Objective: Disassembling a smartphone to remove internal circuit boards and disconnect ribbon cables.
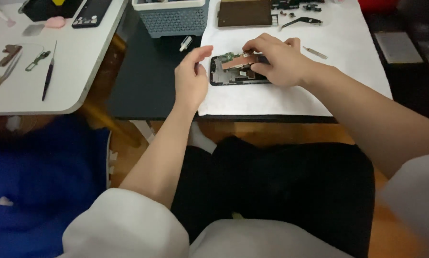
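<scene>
Copper-and-green assembly: a copper-coloured shield plate with a green circuit board (237,60) sits tilted, partly raised out of the black rectangular opened phone frame (224,76), directly under the right fingertips.
Phone frame location: flat on the white paper sheet (291,95), between the two hands, touching the right palm.
Long axis: the frame runs left to right across the sheet; its open face points up. Which end is the top cannot be told.
Right hand (279,59): fingers curled down, pinching the board's right edge.
Left hand (191,76): just left of the frame; thumb and forefinger nearly closed at its upper-left corner. Whether anything is pinched cannot be told.
Judgement, handling: lift the board evenly and low, steadying the frame on its left side; a twist could strain any ribbon connectors.
Beyond right hand: slim grey metal tool (315,52) on the sheet; dark brown flat panel (245,13) further off.
Beyond left hand: grey-blue perforated plastic basket (171,21).
</scene>
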